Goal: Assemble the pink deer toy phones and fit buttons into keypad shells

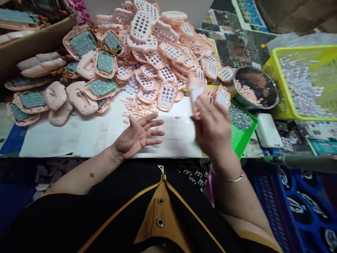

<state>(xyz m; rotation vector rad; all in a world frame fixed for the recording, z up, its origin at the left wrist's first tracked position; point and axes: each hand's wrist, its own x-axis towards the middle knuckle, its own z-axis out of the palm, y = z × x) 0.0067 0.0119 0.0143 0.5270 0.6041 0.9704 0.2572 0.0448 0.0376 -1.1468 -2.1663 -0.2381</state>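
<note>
My left hand (137, 138) is palm up over the white work surface (89, 137), fingers spread and holding nothing. Just beyond its fingertips lies a scatter of small pink button pieces (137, 109). On the right, my right hand (213, 130) is closed around a pink plastic shell (196, 89), both smeared by motion. Part of that shell is hidden by the fingers. Behind it rises a heap of pink shells with button holes (172, 52). One perforated shell (167, 95) lies at the heap's front edge.
Pink housings with green circuit boards (105, 63) crowd the left, beside a cardboard box (52, 38). To the right are a steel bowl (273, 95) of pink pieces, a green tray (243, 137) of small metal parts, a white box (268, 130) and a yellow basket (310, 116).
</note>
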